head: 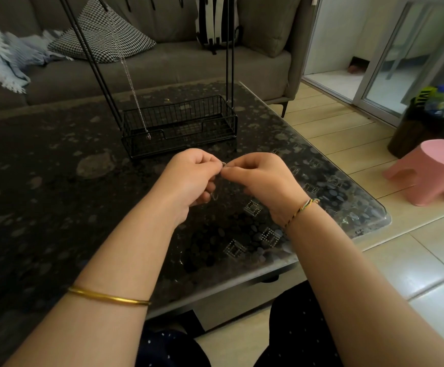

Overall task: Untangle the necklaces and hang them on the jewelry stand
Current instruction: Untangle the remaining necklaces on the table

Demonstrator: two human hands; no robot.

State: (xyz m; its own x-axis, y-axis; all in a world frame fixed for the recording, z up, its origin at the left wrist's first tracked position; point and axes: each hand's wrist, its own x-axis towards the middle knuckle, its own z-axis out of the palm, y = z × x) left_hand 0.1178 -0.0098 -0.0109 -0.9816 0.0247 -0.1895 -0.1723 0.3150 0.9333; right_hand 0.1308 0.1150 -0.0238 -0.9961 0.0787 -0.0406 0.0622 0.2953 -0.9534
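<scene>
A fine silver chain [133,94] hangs from the black wire jewelry stand [189,109], its tip at the rectangular mesh basket, on a glossy pebble-patterned table [57,168]. Near it, the left hand [191,176] and right hand [263,181], fingers curled, pinch a thin metal necklace [223,164] between them.

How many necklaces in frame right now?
2. The hanging necklace drops from the stand, pendant at the basket. The held necklace is pinched between left hand and right hand above the table, mostly covered. More may be hidden in their grip.
</scene>
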